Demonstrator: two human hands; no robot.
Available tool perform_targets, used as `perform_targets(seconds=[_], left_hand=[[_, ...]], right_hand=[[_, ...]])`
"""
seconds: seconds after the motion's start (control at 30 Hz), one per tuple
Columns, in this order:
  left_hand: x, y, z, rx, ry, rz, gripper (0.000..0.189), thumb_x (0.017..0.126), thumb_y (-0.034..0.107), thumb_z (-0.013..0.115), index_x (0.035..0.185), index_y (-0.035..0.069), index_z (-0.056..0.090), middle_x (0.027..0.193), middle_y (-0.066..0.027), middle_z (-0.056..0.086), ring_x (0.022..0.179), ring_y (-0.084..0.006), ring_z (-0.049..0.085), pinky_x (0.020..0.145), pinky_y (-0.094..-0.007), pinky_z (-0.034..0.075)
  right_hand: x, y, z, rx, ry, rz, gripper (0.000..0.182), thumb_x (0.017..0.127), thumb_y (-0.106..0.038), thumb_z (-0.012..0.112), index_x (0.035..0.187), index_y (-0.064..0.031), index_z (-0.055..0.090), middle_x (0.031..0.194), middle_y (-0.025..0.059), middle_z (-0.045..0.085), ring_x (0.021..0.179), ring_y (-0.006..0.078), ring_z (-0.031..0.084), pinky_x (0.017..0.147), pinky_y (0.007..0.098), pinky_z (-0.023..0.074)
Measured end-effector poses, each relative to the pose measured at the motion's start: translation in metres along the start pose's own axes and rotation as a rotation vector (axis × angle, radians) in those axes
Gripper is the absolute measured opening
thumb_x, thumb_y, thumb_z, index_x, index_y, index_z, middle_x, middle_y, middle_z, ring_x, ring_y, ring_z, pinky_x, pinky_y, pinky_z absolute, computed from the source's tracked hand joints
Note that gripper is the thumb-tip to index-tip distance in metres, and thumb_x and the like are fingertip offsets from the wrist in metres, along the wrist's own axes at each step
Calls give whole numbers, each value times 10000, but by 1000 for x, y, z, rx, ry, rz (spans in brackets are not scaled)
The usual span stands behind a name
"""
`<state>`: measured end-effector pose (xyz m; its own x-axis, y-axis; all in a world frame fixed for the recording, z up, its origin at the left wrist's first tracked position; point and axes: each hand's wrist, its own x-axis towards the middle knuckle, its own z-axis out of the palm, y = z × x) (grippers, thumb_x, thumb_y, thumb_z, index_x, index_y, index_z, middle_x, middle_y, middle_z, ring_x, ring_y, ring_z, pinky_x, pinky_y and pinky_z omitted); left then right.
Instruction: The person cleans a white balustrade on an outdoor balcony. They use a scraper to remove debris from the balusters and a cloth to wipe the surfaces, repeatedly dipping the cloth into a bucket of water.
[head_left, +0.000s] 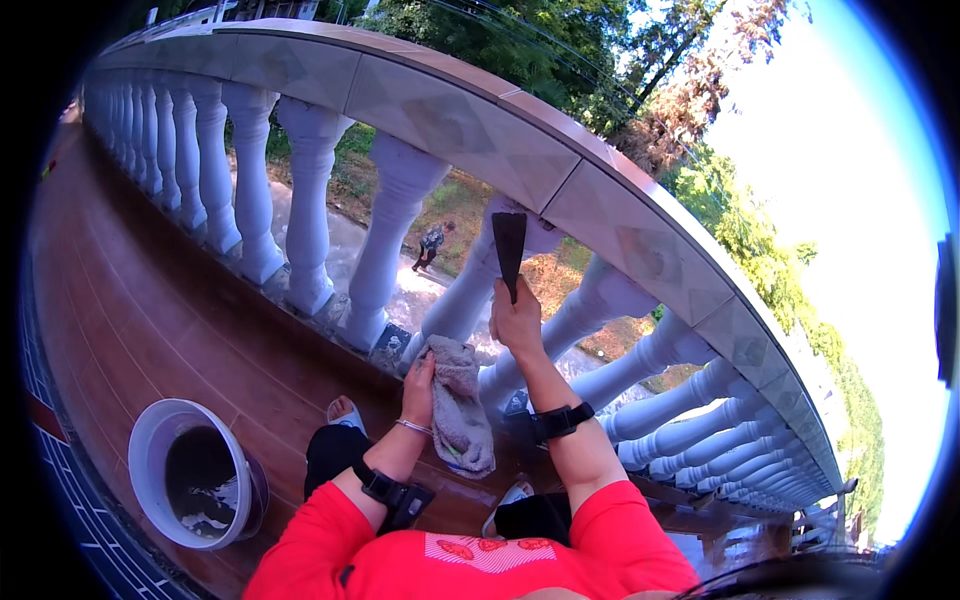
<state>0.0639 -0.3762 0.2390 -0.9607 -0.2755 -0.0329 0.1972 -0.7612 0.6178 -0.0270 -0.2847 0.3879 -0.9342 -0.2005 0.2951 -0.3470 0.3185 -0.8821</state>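
Observation:
My right hand is closed around a putty knife, its dark flat blade pointing up at the top of a white baluster. Whether the blade touches the baluster I cannot tell. Lower and to the left, my left hand grips a grey terry cloth that hangs down in folds. Above both hands runs the tiled handrail of the balustrade, with dark patches where the baluster meets its underside.
A white plastic bucket of murky water stands on the brown tiled floor at the left. More balusters line the balcony's edge on both sides. Beyond them, far below, a person is on a path near trees.

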Motion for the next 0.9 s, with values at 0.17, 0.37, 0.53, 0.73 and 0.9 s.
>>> perform_targets(seconds=[0.17,0.37,0.53,0.73,0.9], left_hand=[[13,-24,-25,55,57,37,380,954,285,446,1126,-37,547,1048,-94,596,937,-151,548,841,-279,431],[13,-18,-15,-14,-39,-20,379,958,282,424,1122,-37,546,1060,-106,598,955,-185,573,853,-314,445],[19,-26,-17,-160,-58,-102,384,966,280,404,1157,-32,521,1103,-108,578,975,-183,558,876,-317,432],[21,-34,-31,-92,-78,-89,378,970,271,399,1167,-31,512,1098,-112,578,980,-177,552,885,-314,429],[6,-12,-7,-148,-111,-88,379,972,275,394,1183,-25,487,1095,-116,576,985,-189,564,885,-325,443]], right_hand=[[-5,25,-5,-122,23,-61,198,905,-224,514,879,-29,488,480,56,484,370,143,500,360,303,370],[7,-1,-9,-86,-65,68,251,903,-274,528,875,-28,487,513,107,526,416,205,570,402,338,419],[-9,12,-31,-119,-32,45,253,920,-264,499,861,-20,472,477,49,478,366,134,490,360,284,371],[-103,55,-84,179,57,192,295,973,-300,363,926,-24,456,524,48,455,379,123,462,344,251,367],[-94,38,-127,241,239,163,333,981,-339,326,925,-31,437,534,63,456,360,150,462,332,269,385]])
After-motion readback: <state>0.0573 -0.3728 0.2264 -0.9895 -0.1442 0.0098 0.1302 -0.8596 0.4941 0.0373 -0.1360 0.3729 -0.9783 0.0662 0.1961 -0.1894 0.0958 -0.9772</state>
